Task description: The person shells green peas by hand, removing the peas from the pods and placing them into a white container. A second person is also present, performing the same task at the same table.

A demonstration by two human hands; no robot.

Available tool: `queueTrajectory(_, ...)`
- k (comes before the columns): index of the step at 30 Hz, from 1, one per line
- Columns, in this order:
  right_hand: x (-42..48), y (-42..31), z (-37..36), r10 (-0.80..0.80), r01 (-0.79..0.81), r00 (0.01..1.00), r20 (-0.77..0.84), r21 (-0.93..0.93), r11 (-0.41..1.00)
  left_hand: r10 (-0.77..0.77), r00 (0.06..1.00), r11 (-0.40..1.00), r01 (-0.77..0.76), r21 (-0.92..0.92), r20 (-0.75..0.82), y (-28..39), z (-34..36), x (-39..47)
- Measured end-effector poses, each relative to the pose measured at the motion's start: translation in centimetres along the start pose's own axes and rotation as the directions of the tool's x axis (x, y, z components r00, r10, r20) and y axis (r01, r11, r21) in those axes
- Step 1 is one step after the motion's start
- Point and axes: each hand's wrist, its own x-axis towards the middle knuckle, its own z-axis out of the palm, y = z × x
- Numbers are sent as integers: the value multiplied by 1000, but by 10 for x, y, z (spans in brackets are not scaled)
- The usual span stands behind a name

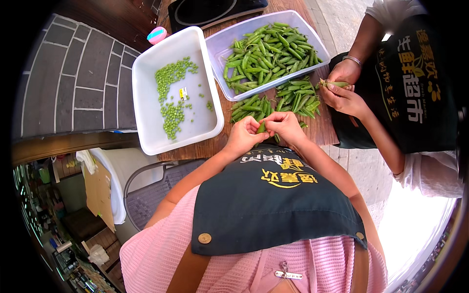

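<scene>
Close in front of my apron, my left hand (246, 134) and my right hand (284, 126) hold one green pea pod (261, 128) between their fingertips. Whether the pod is split cannot be seen. Just beyond my hands, a pile of pods or shells (253, 107) lies on the wooden table, with another heap (298, 97) to its right. A white plastic tub (199, 126) to the left holds loose shelled peas (171, 113) and a small yellow-and-white label. Behind the piles, a clear plastic bin (220, 62) contains many whole pea pods (271, 55).
On the right, a co-worker's hands (340, 88) hold a pod near the table (328, 132) edge. An induction cooktop (205, 11) sits at the back, beside a pink-and-blue round object (157, 35). A brick-patterned wall (84, 80) borders the left; a woven chair (154, 197) stands below.
</scene>
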Motion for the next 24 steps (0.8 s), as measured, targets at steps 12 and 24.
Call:
queueTrajectory(12,0,5,-1,37,-36,998,-50,17,999,-203,965,918,247,-310,166,-5,-5,-2)
queueTrajectory(24,-5,5,-7,110,-106,994,-19,135,985,-293,902,748,422,-512,316,-8,-10,0)
